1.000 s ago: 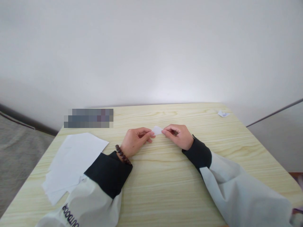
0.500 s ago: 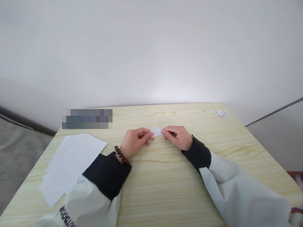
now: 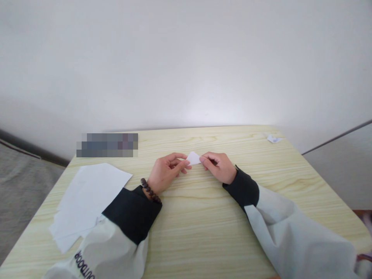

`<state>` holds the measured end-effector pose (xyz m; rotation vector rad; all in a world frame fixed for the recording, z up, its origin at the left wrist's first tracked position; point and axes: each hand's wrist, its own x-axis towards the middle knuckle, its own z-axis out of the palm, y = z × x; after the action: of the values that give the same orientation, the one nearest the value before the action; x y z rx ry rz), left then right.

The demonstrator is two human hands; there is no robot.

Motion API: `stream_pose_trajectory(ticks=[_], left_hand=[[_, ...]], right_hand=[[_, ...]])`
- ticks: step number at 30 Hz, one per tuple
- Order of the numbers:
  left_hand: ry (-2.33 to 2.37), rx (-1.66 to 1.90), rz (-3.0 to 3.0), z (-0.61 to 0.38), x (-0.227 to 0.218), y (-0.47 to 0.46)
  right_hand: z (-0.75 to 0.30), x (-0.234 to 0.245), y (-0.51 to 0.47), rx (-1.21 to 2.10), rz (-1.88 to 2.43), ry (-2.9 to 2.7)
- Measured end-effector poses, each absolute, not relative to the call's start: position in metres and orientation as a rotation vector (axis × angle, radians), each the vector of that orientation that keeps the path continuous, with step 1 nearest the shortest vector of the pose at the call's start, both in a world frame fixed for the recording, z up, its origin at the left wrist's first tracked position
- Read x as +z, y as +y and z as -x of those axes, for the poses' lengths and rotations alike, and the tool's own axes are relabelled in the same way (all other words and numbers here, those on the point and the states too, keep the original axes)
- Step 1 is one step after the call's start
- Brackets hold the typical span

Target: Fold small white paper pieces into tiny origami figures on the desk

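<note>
Paper piece is held by left hand and right hand; sleeve reads "OUTDOOR".

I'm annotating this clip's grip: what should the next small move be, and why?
Probably firm up the left hand at its corner of the small white paper: the right hand pinches the opposite corner, while the left thumb and forefinger look parted, so the hold seems less secure there.

A small white paper piece, its blunt tip farthest away, spans between left grip and right grip.
</note>
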<state>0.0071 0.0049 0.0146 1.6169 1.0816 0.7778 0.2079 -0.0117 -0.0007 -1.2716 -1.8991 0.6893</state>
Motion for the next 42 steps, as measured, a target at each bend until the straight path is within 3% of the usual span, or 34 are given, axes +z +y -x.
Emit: stream_pose_trajectory(ticks=[10,42], left_hand=[[1.062,0.875,-1.702,-0.0066,0.008,0.0076],[1.082,0.886,-1.745,-0.0086,0.0156,0.0047]], right_hand=[[-0.2084,0.0009,-0.0126,0.761,1.211,-1.946],[-0.2018,-0.0048,-0.0189,0.25,1.147,-2.142]])
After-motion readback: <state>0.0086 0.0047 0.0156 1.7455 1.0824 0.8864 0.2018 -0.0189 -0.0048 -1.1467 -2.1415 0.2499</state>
